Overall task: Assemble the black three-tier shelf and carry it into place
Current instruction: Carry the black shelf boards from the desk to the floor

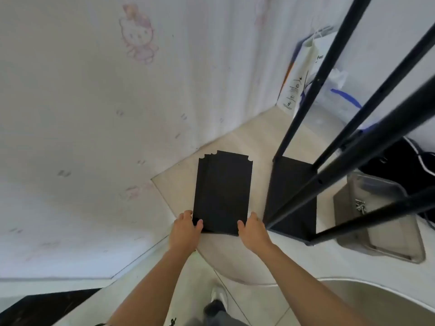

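both hands, left (186, 229) and right (253, 230), grip the stacked black shelf boards (222, 191) beside the frame (329, 161).

I see a pale tiled floor (259, 137). Standing on it are the black shelf frame (289, 196), a clear plastic bin (388, 238) just beside the frame, and a white bag (303, 74) against the wall.

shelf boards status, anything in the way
Left hand and right hand grip stacked shelf boards at near corners. Black frame beside them, bottom board fitted. Nothing between.
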Demonstrator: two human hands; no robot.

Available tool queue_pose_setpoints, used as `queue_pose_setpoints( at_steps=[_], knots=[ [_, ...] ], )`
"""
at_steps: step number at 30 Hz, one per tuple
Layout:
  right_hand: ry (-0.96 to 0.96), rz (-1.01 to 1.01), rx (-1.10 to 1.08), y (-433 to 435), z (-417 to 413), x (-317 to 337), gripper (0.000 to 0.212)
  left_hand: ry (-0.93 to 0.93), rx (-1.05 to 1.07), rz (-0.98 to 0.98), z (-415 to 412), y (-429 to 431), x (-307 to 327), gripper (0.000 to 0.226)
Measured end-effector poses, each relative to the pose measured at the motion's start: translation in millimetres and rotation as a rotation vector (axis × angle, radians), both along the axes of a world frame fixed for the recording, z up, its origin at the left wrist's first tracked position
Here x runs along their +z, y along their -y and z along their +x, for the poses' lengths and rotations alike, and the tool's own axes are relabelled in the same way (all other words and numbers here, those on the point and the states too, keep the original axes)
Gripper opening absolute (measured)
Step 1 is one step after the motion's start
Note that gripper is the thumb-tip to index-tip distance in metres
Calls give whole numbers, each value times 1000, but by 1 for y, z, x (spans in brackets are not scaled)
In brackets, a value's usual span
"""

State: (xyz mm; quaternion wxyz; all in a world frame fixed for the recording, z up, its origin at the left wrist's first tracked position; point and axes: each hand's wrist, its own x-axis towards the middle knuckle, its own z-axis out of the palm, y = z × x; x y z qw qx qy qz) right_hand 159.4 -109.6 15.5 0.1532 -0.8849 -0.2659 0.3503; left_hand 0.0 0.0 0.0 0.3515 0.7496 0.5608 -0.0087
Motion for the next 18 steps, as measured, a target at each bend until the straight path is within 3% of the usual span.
queue_pose_setpoints(
  at_steps=[12,18],
  knots=[
    [-230,-80,-343,-40,7,-15,39,209,366,-436,29,-32,-19,58],
    [-293,-9,-474,-43,2,-12,45,239,390,-494,23,-47,-24,47]
  ],
)
